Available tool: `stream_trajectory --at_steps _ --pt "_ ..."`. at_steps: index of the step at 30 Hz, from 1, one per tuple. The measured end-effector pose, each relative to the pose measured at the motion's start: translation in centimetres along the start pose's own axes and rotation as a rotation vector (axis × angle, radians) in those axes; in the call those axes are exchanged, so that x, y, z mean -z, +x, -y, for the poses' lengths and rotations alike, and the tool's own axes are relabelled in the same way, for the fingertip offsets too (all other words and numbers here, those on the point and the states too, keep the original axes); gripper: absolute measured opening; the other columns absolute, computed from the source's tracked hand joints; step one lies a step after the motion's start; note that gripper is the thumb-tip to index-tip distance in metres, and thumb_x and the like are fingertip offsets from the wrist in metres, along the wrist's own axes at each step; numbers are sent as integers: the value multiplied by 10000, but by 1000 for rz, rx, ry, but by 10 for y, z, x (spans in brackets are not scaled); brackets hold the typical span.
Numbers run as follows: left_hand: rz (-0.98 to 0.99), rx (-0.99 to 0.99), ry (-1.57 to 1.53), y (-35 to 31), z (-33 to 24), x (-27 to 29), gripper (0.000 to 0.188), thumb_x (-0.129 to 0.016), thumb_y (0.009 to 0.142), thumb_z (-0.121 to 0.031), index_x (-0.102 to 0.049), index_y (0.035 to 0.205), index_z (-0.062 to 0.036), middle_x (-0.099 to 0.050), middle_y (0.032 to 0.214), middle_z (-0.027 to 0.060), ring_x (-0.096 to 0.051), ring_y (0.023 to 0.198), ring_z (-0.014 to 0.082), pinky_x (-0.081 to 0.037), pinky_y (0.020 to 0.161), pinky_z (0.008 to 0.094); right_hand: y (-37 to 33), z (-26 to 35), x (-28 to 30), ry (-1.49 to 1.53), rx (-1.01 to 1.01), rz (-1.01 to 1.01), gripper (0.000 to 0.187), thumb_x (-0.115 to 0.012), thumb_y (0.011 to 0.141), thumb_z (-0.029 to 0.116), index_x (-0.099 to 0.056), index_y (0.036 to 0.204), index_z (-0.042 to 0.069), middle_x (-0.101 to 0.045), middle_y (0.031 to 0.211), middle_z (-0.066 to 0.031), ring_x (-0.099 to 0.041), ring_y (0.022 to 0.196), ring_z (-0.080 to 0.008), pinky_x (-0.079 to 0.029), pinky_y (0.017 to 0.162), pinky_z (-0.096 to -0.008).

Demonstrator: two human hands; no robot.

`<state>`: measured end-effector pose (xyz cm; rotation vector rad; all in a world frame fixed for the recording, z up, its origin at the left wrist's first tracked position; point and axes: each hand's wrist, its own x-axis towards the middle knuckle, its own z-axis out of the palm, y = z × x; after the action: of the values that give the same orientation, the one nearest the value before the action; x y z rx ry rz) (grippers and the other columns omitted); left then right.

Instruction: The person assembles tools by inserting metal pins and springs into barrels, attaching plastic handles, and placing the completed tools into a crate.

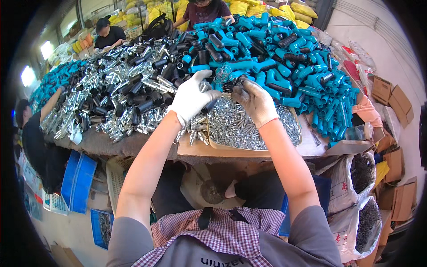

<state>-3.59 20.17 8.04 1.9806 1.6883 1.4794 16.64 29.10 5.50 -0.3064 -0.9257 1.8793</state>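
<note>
My left hand point(192, 99), in a white glove, is at the left edge of a shallow tray point(222, 146) of small metal pins point(242, 127). Its thumb and forefinger are spread apart. A dark cylinder point(209, 106) shows just under its fingertips; whether they touch it I cannot tell. Over the tray's far side, my right hand point(257, 101) wears a greyish, soiled glove with the fingers curled in. Dark wire coils point(235, 82) show at those fingertips, and what they grip is partly hidden. Thin, light-coloured coil springs point(222, 74) lie just beyond, between both hands.
Teal plastic housings point(284, 66) heap up at the far right. Shiny metal tubes and black sleeves point(142, 84) cover the left. Blue crates point(79, 182) stand lower left; white sacks of dark parts point(356, 196) and cardboard boxes point(396, 160) fill the right. Other people work across the table and at left.
</note>
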Motion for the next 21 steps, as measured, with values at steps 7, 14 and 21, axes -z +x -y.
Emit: stream_trajectory --at_steps 7,14,21 --pt "223 344 -652 21 -20 -8 675 -756 837 -173 -458 1402 45 -655 786 51 -487 464 65 -379 395 229 4 0 3 165 35 71 43 -536 972 56 -515 966 19 -520 862 -56 -551 760 -181 -551 776 -366" --pt "76 252 -385 30 -20 -27 586 -737 820 -178 -534 1319 50 -595 630 13 -498 448 69 -387 391 233 -8 -17 -9 -16 103 -88 473 -574 942 74 -437 1365 -86 -571 1220 -167 -603 1138 -315 -512 974 -451" --pt "210 293 -214 71 -3 -13 428 -697 829 -213 -637 1190 9 -590 656 35 -519 459 94 -435 418 265 -9 -15 7 -69 27 -199 398 -549 999 184 -489 1361 30 -581 1234 -115 -588 1088 -287 -498 897 -422"
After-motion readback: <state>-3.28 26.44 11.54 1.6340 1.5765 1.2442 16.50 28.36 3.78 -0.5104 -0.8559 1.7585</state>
